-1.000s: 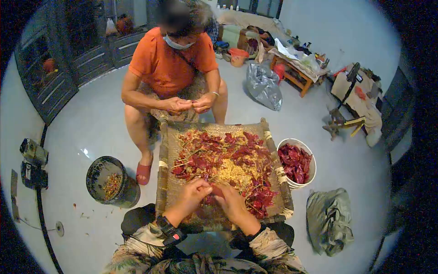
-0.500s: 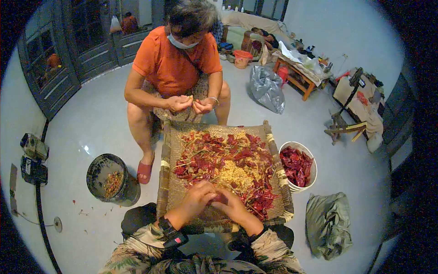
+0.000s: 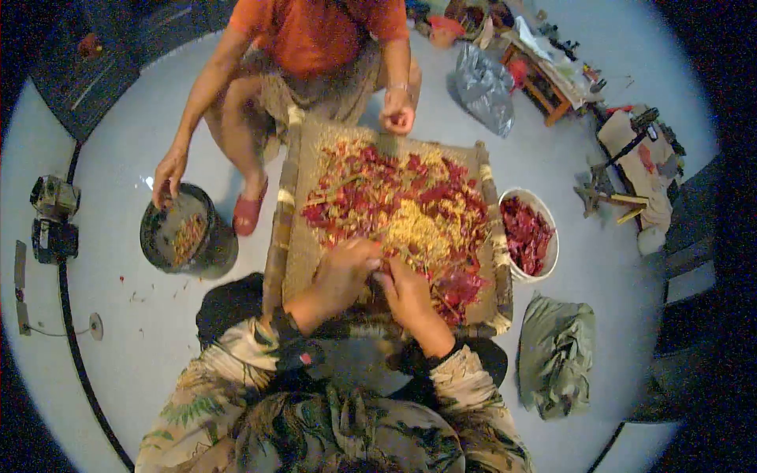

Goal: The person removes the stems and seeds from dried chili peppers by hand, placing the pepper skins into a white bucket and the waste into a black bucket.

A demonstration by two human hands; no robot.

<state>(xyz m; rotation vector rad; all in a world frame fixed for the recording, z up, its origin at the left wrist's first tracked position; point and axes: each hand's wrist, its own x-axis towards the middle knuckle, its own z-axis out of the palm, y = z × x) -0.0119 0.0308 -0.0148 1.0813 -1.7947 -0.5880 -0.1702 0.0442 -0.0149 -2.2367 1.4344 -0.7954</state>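
My left hand [image 3: 344, 273] and my right hand [image 3: 409, 298] meet above the near side of a woven tray [image 3: 293, 244] with a wooden frame. Fingers of both hands are pinched together around a dried red chili, mostly hidden by them and blurred. Beneath and beyond my hands, torn dried red chilies [image 3: 355, 177] are spread over the tray, mixed with stems. A heap of yellow chili seeds [image 3: 422, 229] lies in the tray's middle, just past my fingertips.
Opposite sits a person in an orange shirt [image 3: 315, 35], one hand [image 3: 169, 175] over a black bucket [image 3: 217, 248] holding scraps. At the right stand a white bucket [image 3: 554, 251] of red chilies and a green bag [image 3: 556, 359]. A grey plastic bag [image 3: 485, 88] lies farther back.
My view has tipped downward. My hands stay together, and the red piece between them is less visible. The other person's hands have separated, one reaching to the black bucket.
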